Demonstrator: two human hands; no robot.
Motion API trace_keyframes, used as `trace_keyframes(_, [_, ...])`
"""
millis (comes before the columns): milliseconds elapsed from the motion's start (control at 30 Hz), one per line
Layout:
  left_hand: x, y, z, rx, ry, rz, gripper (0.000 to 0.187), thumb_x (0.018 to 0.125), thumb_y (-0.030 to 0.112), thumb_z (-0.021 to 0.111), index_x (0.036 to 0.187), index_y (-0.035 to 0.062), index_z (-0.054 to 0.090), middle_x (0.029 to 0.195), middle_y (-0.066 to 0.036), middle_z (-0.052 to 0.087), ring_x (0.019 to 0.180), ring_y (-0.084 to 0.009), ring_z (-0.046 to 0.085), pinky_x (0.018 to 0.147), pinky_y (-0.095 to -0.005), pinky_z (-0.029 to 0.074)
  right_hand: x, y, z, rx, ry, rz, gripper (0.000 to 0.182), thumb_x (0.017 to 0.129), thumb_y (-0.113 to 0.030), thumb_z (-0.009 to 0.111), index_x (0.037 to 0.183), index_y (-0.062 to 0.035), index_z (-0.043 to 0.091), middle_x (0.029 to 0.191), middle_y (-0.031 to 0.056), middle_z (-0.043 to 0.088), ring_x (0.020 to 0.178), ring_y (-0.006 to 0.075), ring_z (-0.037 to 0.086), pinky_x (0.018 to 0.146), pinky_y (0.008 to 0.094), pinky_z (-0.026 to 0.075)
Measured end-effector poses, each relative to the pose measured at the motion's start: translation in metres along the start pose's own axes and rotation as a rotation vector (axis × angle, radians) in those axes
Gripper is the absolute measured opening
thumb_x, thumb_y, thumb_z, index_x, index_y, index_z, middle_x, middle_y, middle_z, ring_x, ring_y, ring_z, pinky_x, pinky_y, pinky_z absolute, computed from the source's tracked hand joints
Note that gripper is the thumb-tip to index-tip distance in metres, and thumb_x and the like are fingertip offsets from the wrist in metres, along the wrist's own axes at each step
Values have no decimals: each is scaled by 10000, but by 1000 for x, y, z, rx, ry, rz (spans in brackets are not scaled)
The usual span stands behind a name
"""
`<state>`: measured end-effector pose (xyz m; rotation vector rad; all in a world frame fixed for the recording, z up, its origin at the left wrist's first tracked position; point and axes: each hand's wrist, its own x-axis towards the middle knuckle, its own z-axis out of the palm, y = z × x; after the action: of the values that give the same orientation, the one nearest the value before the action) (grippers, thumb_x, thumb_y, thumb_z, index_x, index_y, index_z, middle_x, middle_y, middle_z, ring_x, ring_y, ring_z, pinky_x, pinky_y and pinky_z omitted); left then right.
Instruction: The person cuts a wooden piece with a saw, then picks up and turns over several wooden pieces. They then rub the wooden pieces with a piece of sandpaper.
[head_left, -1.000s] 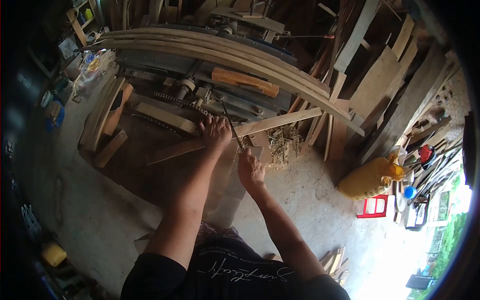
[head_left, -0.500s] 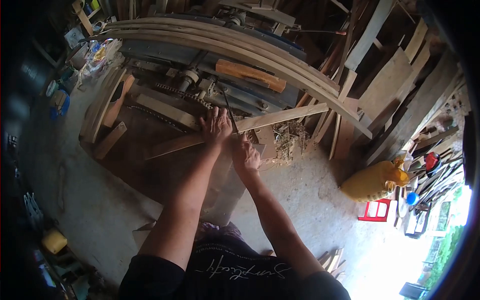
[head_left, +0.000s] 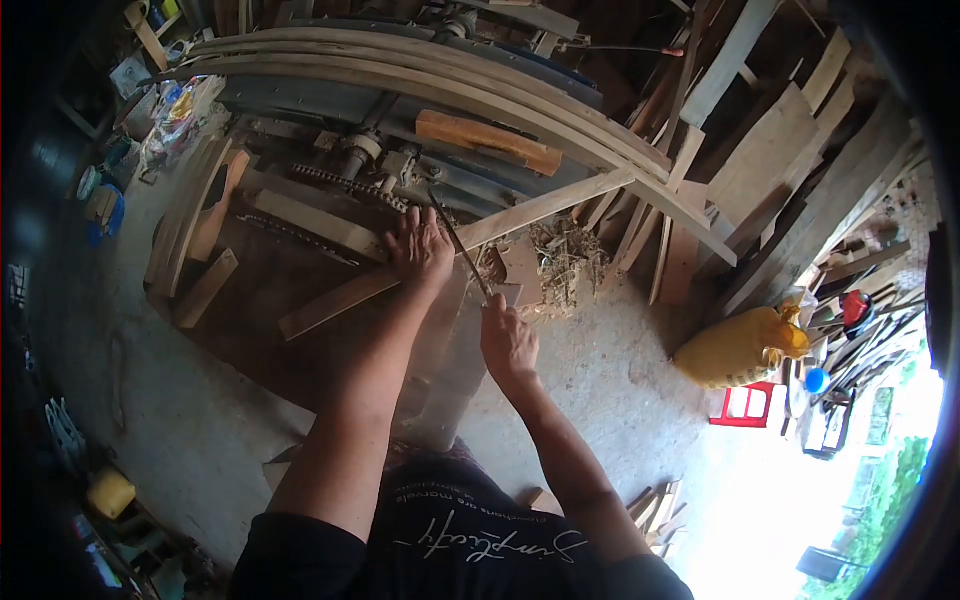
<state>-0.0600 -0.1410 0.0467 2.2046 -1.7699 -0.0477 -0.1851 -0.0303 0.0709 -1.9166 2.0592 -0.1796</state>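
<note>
A long wooden strip [head_left: 545, 212] lies slantwise across the dark worktable [head_left: 265, 345]. My left hand [head_left: 422, 248] bears down on the strip, its fingers reaching over the far side. In my right hand [head_left: 510, 340] is the handle of what looks like a handsaw [head_left: 462, 248], its thin dark blade seen nearly edge-on. The blade crosses the strip just right of my left hand. My fingers wrap around the handle and hide most of it. Whether the blade has cut into the wood cannot be made out.
Long curved wooden strips [head_left: 420, 68] span a machine behind the table. An orange-brown wood block [head_left: 488, 143] rests on it. Wood shavings [head_left: 568, 265] lie at the right. A yellow sack [head_left: 735, 348] and a red stool [head_left: 741, 405] stand on the floor at right.
My right hand has drawn the saw back toward my body and slightly right, so more blade shows. My left hand stays on the strip. The whole view has shifted slightly.
</note>
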Motion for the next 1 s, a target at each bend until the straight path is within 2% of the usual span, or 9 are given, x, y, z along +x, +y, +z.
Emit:
trace_keyframes(100, [-2, -2, 4, 34, 120, 45, 223, 831, 247, 516, 1021, 133, 547, 1069, -71, 499, 1060, -259, 471, 837, -468, 375, 12, -1, 4, -7, -77, 29, 207, 958, -277, 365, 1025, -96, 440, 850, 172, 634, 782, 376, 639, 661, 471, 503])
trace_keyframes(167, [-4, -2, 7, 20, 150, 51, 200, 825, 240, 528, 988, 125, 541, 1043, -101, 498, 1030, -284, 482, 832, -476, 375, 46, -8, 25, -12, 117, -148, 203, 945, -271, 400, 1040, -96, 443, 846, 164, 637, 781, 363, 640, 652, 462, 500])
trace_keyframes(300, [-2, -1, 2, -1, 157, 22, 158, 808, 213, 534, 924, 106, 525, 1000, -131, 501, 988, -307, 497, 817, -484, 378, 29, -4, 20, -31, 195, -165, 169, 940, -217, 403, 1027, -83, 457, 809, 144, 644, 745, 324, 651, 634, 422, 507])
trace_keyframes(433, [-4, -8, 8, -95, 146, 64, 127, 814, 198, 517, 885, 93, 510, 947, -131, 531, 938, -315, 523, 806, -485, 376, 21, -16, -6, -67, -75, 18, 172, 947, -239, 405, 1018, -91, 459, 831, 148, 644, 803, 311, 653, 667, 420, 508])
trace_keyframes(467, [-5, -6, 10, -116, 162, 48, 127, 817, 204, 516, 872, 91, 503, 900, -126, 547, 902, -318, 537, 801, -481, 375, 34, -12, 15, -68, 51, -78, 275, 933, -257, 429, 1155, -95, 439, 864, 174, 650, 814, 379, 639, 704, 494, 498])
trace_keyframes(600, [0, -5, 13, -80, 253, 66, 146, 858, 231, 494, 844, 87, 514, 775, -112, 575, 818, -314, 564, 761, -474, 380, 57, -18, 14, -74, 14, -115, 188, 937, -249, 415, 1026, -86, 443, 847, 167, 654, 833, 375, 642, 714, 494, 504])
trace_keyframes(767, [-2, -3, 10, -54, 224, 53, 181, 889, 238, 476, 804, 90, 536, 786, -110, 583, 816, -298, 566, 744, -475, 386, 16, -9, -13, -105, -238, 33, 190, 939, -225, 396, 1051, -78, 440, 880, 181, 649, 848, 350, 648, 715, 503, 500])
trace_keyframes(967, [-5, -4, 20, 22, 302, 122, 146, 849, 230, 512, 798, 106, 567, 794, -84, 569, 792, -279, 546, 738, -462, 396, 53, -10, 11, -9, -26, -177, 283, 935, -217, 392, 1171, -63, 424, 954, 190, 635, 873, 342, 640, 747, 473, 489])
trace_keyframes(1000, [-4, -5, 23, 21, 296, 119, 140, 839, 230, 518, 805, 103, 567, 797, -85, 573, 795, -280, 548, 743, -461, 397, 35, 3, 18, -74, 139, -242, 272, 937, -234, 395, 1149, -68, 432, 910, 172, 646, 831, 349, 647, 709, 468, 504])
